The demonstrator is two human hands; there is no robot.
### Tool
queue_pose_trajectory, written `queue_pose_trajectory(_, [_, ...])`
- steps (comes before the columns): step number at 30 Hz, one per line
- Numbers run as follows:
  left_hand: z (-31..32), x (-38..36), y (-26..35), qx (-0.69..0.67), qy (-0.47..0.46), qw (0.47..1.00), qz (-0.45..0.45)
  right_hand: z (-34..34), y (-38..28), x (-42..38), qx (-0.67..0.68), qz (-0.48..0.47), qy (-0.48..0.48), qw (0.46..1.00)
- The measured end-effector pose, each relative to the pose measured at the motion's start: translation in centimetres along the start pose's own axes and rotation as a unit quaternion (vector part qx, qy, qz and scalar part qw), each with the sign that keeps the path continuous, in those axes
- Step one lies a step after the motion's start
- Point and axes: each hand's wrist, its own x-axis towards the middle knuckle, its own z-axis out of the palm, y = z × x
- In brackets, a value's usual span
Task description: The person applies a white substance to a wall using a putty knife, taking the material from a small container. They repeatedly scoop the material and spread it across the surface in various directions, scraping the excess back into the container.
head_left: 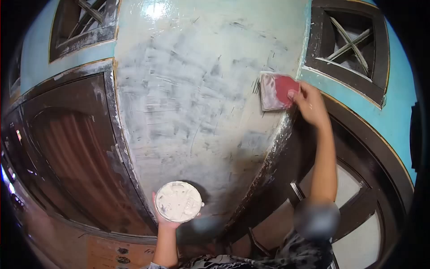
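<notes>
My right hand [311,104] grips a red putty scraper [286,88] by its right edge, thumb on the near face. Whitish paste coats the scraper's left part, which lies at the right side of the wall [188,103], close to the dark door frame. Grey and white smears cover much of that wall. Low in front of me, my left hand [166,220] is wrapped around a round tub of putty [179,201] from below and the left. Thick cream-white putty fills the tub to near its rim, and most of the left fingers are hidden beneath it.
A brown wooden door [67,157] stands on the left, another dark door with pale panels [351,184] on the right. Above them are framed vents with crossed slats [351,45]. Printed cardboard [105,253] lies on the floor at lower left.
</notes>
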Motion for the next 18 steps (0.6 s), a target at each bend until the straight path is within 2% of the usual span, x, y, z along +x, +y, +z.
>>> queue_pose_trajectory(1, [-0.1,-0.1,0.3,-0.01,0.008,1.0,0.002,2.7,0.3,-2.0,0.308,0.008,0.006,0.951])
queue_pose_trajectory(2, [0.4,-0.1,0.4,-0.023,0.015,1.0,-0.004,4.0,0.6,-4.1,0.344,0.097,-0.014,0.934])
queue_pose_trajectory(3, [0.3,-0.2,0.6,-0.021,0.015,1.0,-0.003,5.6,0.2,-6.5,0.381,0.089,0.023,0.92])
queue_pose_trajectory(4, [0.0,-0.1,0.9,-0.004,0.007,1.0,-0.007,7.4,-0.6,-8.3,0.449,0.103,0.084,0.884])
queue_pose_trajectory(5, [-0.1,-0.1,1.1,0.013,0.001,1.0,-0.013,9.1,-0.6,-10.0,0.478,0.139,0.111,0.86])
queue_pose_trajectory(8, [0.9,-0.1,0.8,-0.028,-0.001,0.999,-0.018,15.0,1.7,-14.7,0.514,0.135,0.148,0.834])
queue_pose_trajectory(9, [1.1,-0.2,0.8,-0.058,-0.002,0.998,-0.02,15.5,-0.3,-15.9,0.526,0.194,0.171,0.81])
queue_pose_trajectory(10, [1.4,-0.4,0.9,-0.051,0.008,0.998,-0.03,16.5,-1.4,-17.2,0.595,0.187,0.196,0.757])
queue_pose_trajectory(11, [1.0,-0.6,1.3,-0.048,0.008,0.998,-0.034,17.8,-1.7,-18.8,0.628,0.2,0.194,0.727])
queue_pose_trajectory(12, [0.5,-0.8,1.6,0.034,0.027,0.998,-0.037,19.2,-1.8,-20.8,0.635,0.204,0.178,0.723])
queue_pose_trajectory(14, [0.4,-1.2,2.1,0.149,0.045,0.987,-0.045,20.8,-4.9,-23.6,0.698,0.28,0.159,0.64])
queue_pose_trajectory(15, [0.8,-1.4,1.9,0.151,0.047,0.986,-0.045,22.6,-5.8,-25.4,0.724,0.249,0.139,0.628])
queue_pose_trajectory(16, [1.3,-1.5,1.6,0.05,0.035,0.997,-0.055,24.2,-6.6,-26.9,0.749,0.218,0.118,0.615])
queue_pose_trajectory(17, [1.6,-1.7,1.5,-0.051,0.023,0.996,-0.066,24.5,-7.9,-27.8,0.765,0.212,0.052,0.605])
queue_pose_trajectory(18, [0.6,-1.7,1.9,0.02,0.013,0.998,-0.061,24.1,-9.5,-28.3,0.778,0.205,-0.013,0.593])
